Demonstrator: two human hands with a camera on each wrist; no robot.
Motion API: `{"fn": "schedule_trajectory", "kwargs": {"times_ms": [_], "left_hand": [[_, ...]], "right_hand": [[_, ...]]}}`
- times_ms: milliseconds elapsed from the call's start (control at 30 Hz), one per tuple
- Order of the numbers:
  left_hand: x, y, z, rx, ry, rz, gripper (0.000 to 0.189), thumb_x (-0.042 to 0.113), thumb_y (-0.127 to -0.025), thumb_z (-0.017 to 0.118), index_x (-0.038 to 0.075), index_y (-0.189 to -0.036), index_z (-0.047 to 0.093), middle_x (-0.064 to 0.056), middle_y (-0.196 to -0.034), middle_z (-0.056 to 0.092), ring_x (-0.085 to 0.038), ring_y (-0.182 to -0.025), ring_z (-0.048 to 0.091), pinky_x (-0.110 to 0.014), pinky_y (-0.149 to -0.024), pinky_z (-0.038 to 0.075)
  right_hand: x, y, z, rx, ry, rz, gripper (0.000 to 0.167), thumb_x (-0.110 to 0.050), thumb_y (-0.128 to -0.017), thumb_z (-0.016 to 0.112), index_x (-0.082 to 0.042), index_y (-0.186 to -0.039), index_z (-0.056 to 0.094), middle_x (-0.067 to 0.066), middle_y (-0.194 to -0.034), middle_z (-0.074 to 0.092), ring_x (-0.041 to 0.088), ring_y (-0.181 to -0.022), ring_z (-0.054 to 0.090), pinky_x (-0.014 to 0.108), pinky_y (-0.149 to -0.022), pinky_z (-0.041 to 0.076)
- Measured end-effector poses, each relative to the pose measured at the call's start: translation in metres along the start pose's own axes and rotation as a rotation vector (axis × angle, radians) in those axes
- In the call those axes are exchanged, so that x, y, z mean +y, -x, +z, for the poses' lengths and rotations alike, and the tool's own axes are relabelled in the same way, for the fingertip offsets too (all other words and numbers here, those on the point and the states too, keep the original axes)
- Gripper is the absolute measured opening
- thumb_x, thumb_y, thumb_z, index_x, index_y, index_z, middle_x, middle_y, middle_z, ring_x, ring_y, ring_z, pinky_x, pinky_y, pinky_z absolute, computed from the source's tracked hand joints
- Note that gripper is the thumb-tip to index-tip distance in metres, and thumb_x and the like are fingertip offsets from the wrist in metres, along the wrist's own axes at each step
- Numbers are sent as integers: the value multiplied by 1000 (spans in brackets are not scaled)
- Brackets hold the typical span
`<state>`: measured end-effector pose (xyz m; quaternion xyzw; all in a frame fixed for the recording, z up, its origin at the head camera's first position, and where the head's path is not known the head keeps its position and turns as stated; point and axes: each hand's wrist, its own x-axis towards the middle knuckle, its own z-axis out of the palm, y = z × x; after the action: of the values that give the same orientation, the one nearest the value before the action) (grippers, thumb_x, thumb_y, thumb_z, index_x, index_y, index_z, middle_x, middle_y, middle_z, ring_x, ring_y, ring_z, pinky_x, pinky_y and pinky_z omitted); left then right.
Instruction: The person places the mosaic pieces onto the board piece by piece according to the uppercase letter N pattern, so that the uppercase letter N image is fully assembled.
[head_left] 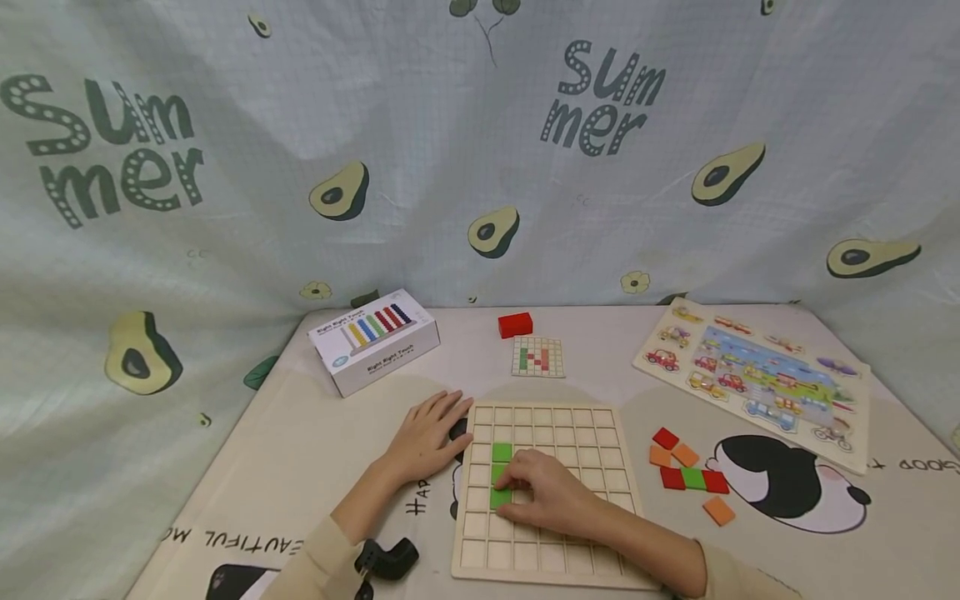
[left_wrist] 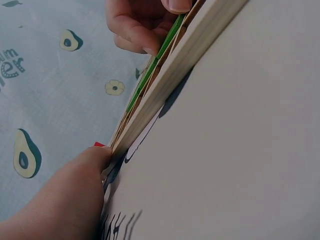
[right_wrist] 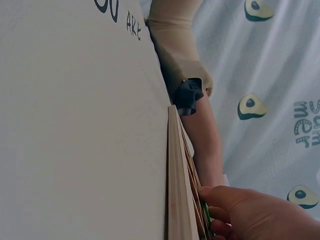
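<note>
A wooden grid board (head_left: 517, 558) lies on the table with a column of green square tiles in its cells. My right hand (head_left: 551, 493) is over the board. Its thumb and index finger pinch the lowest green tile (head_left: 500, 498), which sits at a cell of the grid. Just above are a second green tile (head_left: 498, 473), partly covered by the fingers, and a third green tile (head_left: 502, 452). Palm down, my left hand (head_left: 427, 437) rests at the board's left edge, its thumb touching the rim. In the left wrist view the left hand (left_wrist: 75, 185) is against the board's side.
Right of the board lie loose red, orange and green tiles (head_left: 693, 479). Behind it are a small pattern card (head_left: 537, 357) and a red block (head_left: 515, 325). A white box (head_left: 375, 342) stands back left; a picture puzzle board (head_left: 757, 383) lies back right.
</note>
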<state>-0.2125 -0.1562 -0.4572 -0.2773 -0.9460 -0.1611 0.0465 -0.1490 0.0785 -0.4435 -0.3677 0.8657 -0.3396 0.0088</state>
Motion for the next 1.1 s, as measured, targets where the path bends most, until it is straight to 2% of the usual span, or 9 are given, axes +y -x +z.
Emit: {"fn": "schedule_trajectory", "kwargs": {"times_ms": [333,500,733,1100], "left_hand": [[0,0,-1,-2,-3,4,60,49,-94,38,17,-144,33,-8,-146,30,-27,-135,21,-47,-103,21],[0,0,-1,-5,-3,6,60,49,-94,38,16,-144,32,-8,-146,30,-28,-135,21,-48,-103,21],[0,1,-2,-8,2,11,59,48,-94,38,16,-144,33,-8,-146,30,-28,-135,21,-48,-103,21],[0,1,0,-4,-7,10,60,50,-94,38,17,-144,32,-8,-146,30,-29,-135,21,-48,-103,21]], "right_hand": [[2,-1,-2,15,-49,-29,15,-24,-77,74,-17,-90,71,-13,-84,57,0,-75,49,18,-67,43],[2,-1,-1,18,-33,-35,16,-23,-77,74,-17,-91,71,-13,-84,56,0,-75,49,17,-66,43],[-1,-1,-5,6,-23,-3,20,-24,-78,73,-15,-95,67,-10,-82,54,2,-73,48,18,-65,42],[-1,3,-21,25,-46,32,15,-17,-82,69,-13,-96,67,-9,-86,58,6,-79,52,23,-70,46]]}}
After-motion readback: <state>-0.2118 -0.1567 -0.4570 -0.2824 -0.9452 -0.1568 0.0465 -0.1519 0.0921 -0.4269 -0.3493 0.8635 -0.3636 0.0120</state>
